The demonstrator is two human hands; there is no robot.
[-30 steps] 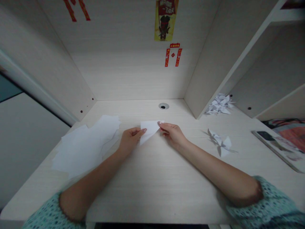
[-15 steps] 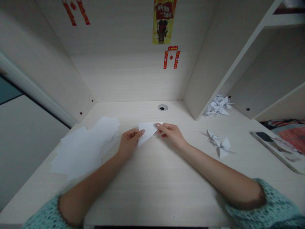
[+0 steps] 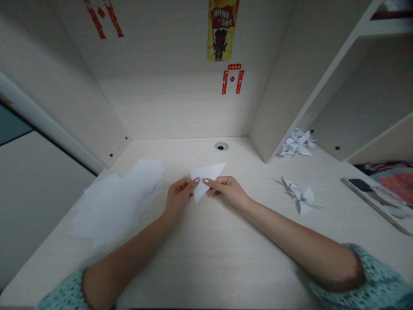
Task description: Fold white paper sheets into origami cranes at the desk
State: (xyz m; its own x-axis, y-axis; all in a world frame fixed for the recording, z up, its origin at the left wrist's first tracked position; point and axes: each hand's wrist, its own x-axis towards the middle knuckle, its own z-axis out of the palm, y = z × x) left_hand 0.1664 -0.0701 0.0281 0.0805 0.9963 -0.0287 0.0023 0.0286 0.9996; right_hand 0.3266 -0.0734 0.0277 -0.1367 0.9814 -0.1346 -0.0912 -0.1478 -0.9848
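Observation:
A white sheet of paper folded into a triangle [image 3: 206, 172] is held between my two hands, just above or on the desk. My left hand [image 3: 179, 193] pinches its left edge, thumb on top. My right hand [image 3: 229, 190] grips its slanting lower right edge, the thumb close to the left thumb. The fingers beneath the paper are partly hidden. To the left of my left hand lies a spread stack of white paper sheets [image 3: 112, 206]. Folded paper cranes [image 3: 301, 198] rest on the desk beyond my right forearm.
A heap of folded white paper pieces [image 3: 297, 143] sits behind the upright divider [image 3: 274, 107]. At the right is a phone [image 3: 377, 202] in a patterned case, near red cloth [image 3: 395, 185]. A round cable hole [image 3: 221, 147] is set at the back of the desk [image 3: 200, 267].
The paper triangle has tilted, its right corner rising. My right hand has slid left and down along its edge, closer to my left hand.

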